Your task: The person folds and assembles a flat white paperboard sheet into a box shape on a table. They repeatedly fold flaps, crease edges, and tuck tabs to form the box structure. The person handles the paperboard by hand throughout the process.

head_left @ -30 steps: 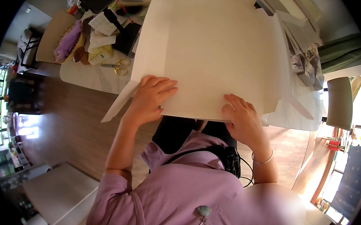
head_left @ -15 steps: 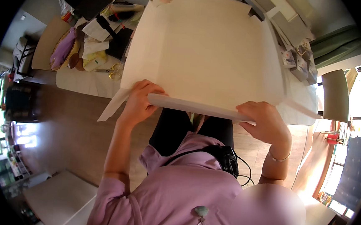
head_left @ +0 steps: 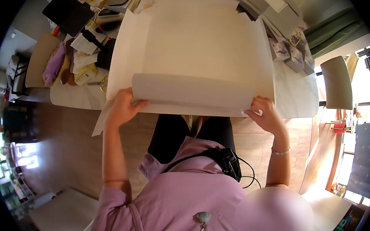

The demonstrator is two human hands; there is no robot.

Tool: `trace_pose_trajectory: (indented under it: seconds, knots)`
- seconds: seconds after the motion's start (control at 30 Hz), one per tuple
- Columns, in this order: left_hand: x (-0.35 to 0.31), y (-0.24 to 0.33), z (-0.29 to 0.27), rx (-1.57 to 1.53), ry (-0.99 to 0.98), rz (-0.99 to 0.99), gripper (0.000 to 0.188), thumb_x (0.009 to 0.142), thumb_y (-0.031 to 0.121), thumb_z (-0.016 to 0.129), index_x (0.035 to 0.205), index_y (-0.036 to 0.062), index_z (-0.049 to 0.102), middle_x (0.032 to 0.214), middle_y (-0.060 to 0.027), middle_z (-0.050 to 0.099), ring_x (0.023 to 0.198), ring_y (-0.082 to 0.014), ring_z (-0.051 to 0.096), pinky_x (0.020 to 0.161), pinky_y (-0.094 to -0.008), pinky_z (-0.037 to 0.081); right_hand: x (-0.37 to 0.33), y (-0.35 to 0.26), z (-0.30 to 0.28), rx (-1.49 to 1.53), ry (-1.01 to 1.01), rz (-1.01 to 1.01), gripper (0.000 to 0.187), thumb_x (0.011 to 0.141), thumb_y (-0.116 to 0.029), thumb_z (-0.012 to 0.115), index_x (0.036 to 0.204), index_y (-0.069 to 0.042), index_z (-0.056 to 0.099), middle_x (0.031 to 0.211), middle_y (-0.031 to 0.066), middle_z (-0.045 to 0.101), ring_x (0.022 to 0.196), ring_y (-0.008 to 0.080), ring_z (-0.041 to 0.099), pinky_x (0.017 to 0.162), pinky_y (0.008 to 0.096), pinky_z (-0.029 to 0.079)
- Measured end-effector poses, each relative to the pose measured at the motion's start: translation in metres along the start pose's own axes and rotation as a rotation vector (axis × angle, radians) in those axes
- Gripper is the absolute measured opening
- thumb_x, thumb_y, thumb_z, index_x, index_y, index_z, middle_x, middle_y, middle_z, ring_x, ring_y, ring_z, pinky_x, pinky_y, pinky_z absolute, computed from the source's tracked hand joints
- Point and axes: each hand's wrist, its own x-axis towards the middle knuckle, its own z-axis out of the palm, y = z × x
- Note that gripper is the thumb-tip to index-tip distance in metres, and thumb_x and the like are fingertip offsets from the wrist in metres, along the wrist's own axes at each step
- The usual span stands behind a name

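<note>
A large sheet of white card (head_left: pixel 198 43) with notched far corners lies on the table. Its near flap (head_left: pixel 193 90) is folded inward over the sheet along the table's front edge. My left hand (head_left: pixel 124 107) grips the fold's left end, thumb stretched along the folded edge and fingers on the card. At the other end, my right hand (head_left: pixel 265 114) pinches the fold, where the card looks slightly crumpled. A loose strip (head_left: pixel 100 119) of the card hangs off the table beside my left hand.
To the left are yellow-handled scissors (head_left: pixel 103 84), a black stand (head_left: pixel 67 13) and a purple item (head_left: pixel 54 63) in a basket. Several small boxes (head_left: pixel 295 59) stand at the right. A chair (head_left: pixel 336 82) is beyond the marble-look table (head_left: pixel 296 95).
The near flap was raised on edge and now lies folded in over the sheet. Both hands have moved slightly left in view and toward me, with my left hand lower at the fold.
</note>
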Motion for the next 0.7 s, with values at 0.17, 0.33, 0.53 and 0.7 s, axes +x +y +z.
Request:
trace_pose_trajectory:
  seconds: [0.17, 0.33, 0.53, 0.7]
  knots:
    - [0.006, -0.005, 0.002, -0.105, 0.082, -0.164, 0.05, 0.079, 0.014, 0.089, 0.122, 0.0011, 0.069, 0.094, -0.0152, 0.077, 0.086, -0.0239, 0.071, 0.081, -0.035, 0.054, 0.02, -0.001, 0.002, 0.12, 0.059, 0.218, 0.028, 0.086, -0.007, 0.077, 0.107, 0.003, 0.063, 0.092, 0.022, 0.067, 0.083, 0.0328, 0.066, 0.079, 0.0407, 0.052]
    - [0.015, 0.013, 0.007, 0.149, 0.18, -0.416, 0.079, 0.071, 0.024, 0.096, 0.138, 0.0043, 0.058, 0.099, -0.0182, 0.074, 0.095, -0.0287, 0.072, 0.082, -0.039, 0.055, 0.033, -0.007, 0.01, 0.034, 0.112, 0.293, 0.032, 0.085, -0.009, 0.077, 0.111, 0.004, 0.063, 0.101, 0.0242, 0.071, 0.095, 0.0385, 0.069, 0.085, 0.043, 0.054]
    - [0.017, 0.013, 0.019, 0.229, 0.259, -0.367, 0.08, 0.07, 0.031, 0.097, 0.136, 0.0059, 0.059, 0.1, -0.0202, 0.072, 0.097, -0.035, 0.071, 0.082, -0.0433, 0.056, 0.033, -0.002, 0.017, 0.001, 0.149, 0.302, 0.032, 0.084, -0.009, 0.077, 0.111, 0.004, 0.065, 0.105, 0.0243, 0.072, 0.102, 0.0409, 0.069, 0.087, 0.0426, 0.054]
    - [0.015, 0.011, 0.015, 0.257, 0.241, -0.339, 0.075, 0.073, 0.03, 0.095, 0.136, 0.0084, 0.061, 0.099, -0.0193, 0.072, 0.095, -0.0351, 0.071, 0.08, -0.0444, 0.055, 0.028, -0.007, 0.013, -0.02, 0.198, 0.28, 0.03, 0.082, -0.006, 0.078, 0.107, 0.003, 0.065, 0.096, 0.0212, 0.071, 0.091, 0.0367, 0.068, 0.082, 0.04, 0.054]
